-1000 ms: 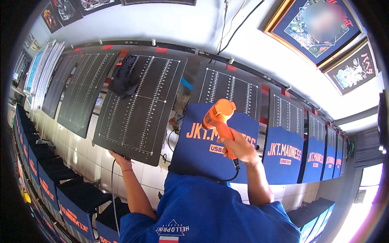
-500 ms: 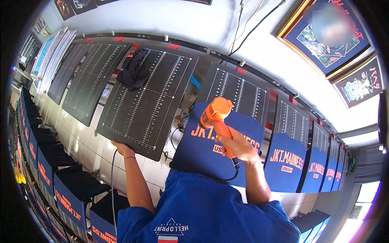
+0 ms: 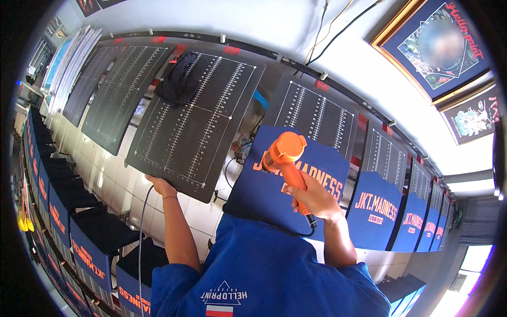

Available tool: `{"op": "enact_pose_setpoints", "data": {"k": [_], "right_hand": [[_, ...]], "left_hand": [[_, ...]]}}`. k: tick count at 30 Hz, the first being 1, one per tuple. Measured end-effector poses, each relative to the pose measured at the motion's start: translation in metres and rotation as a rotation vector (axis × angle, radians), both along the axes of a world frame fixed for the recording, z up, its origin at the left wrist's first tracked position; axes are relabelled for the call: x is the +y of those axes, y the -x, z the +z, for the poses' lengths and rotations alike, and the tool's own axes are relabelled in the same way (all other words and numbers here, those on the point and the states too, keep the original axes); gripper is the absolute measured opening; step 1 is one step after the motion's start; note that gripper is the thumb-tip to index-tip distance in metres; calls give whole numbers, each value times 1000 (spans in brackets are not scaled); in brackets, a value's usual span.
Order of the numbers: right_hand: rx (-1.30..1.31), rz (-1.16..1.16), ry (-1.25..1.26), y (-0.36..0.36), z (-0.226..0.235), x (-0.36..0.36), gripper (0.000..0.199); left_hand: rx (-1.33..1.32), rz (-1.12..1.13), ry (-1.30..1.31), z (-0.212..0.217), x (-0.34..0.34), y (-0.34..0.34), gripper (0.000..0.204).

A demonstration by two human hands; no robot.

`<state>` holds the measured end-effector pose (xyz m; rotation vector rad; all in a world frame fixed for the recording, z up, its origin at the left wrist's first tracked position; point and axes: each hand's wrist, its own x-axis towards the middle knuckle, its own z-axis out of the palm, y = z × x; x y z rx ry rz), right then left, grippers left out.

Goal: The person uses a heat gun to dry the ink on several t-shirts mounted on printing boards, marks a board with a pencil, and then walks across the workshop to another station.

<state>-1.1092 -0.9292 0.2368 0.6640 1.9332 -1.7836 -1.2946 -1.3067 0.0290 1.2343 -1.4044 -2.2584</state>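
In my right hand (image 3: 317,199) is an orange heat gun (image 3: 288,150) with a dark nozzle, my fingers closed round its handle. It hangs over a navy fabric panel (image 3: 245,193) with orange lettering and hides part of the print. A dark cord runs from the handle's base toward my body. My left hand (image 3: 162,186) is at the near edge of a black ruled printing board (image 3: 174,140), fingers curled and partly hidden. A thin cable (image 3: 141,238) disappears at that hand; whether it is gripped is unclear. A crumpled dark cloth (image 3: 181,82) lies on the board.
Rightward, more boards carry printed navy panels (image 3: 372,201). Bare ruled boards (image 3: 121,100) continue to the left. Behind my left arm stands another row of printed panels (image 3: 87,253). A rail (image 3: 243,53) and hanging cables (image 3: 317,37) run along the wall. White tiles (image 3: 195,216) cover the floor.
The heat gun has come slightly nearer to me and now covers more of the lettering. My left hand stays at the board's edge. The whole view has shifted a little.
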Motion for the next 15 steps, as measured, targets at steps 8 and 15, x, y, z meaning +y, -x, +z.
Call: {"op": "enact_pose_setpoints", "data": {"k": [8,15], "right_hand": [[-35,38,-34,-9,8,-2,40],[57,9,-27,-14,6,2,39]], "left_hand": [[-39,5,54,-2,-1,-1,88],[-20,6,54,-18,-11,2,84]]}}
